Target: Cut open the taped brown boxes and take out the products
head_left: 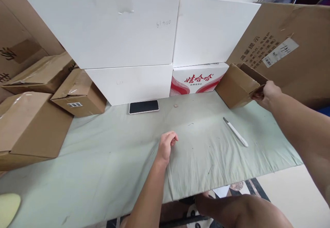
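Observation:
My right hand (266,94) is closed on the flap of a small open cardboard box (237,85) lying at the far right of the pale green cloth (103,159). My left hand (167,145) rests on the cloth near the middle, fingers loosely curled, holding nothing. A white utility knife (235,132) lies on the cloth between my hands, closer to the box. A phone (143,107) lies face up, screen dark, at the back of the cloth.
Large white boxes (116,32) and a red-printed carton (197,80) stand along the back. Several taped cardboard boxes (33,118) are stacked at the left, and a big brown carton (291,45) leans at the right. My knee (239,210) shows below the table edge.

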Tool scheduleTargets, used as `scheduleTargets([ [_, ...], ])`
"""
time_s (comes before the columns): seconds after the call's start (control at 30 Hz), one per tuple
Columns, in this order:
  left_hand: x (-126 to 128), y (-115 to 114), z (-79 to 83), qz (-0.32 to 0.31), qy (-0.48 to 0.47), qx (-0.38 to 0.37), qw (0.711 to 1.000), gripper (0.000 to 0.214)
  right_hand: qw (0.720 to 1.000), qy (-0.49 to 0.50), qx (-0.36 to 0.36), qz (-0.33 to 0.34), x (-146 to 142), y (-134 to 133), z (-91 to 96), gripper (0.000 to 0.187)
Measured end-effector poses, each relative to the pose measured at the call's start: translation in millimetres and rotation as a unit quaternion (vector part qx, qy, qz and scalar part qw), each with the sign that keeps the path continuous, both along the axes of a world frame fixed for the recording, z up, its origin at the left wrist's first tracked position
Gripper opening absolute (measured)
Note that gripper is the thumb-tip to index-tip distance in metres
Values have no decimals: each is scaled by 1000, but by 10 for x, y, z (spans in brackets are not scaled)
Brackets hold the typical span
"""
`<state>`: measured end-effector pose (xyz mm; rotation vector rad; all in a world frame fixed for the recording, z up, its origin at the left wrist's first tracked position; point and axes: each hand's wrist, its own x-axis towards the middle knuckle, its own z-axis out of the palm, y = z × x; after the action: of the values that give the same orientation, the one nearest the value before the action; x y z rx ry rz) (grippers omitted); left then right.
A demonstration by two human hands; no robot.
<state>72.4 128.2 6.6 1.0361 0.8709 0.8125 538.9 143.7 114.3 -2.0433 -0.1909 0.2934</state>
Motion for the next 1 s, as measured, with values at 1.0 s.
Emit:
scheduleTargets([
  [1.0,-13,26,28,-7,5,31,999,38,950,-126,-137,252,-649,780,-146,60],
])
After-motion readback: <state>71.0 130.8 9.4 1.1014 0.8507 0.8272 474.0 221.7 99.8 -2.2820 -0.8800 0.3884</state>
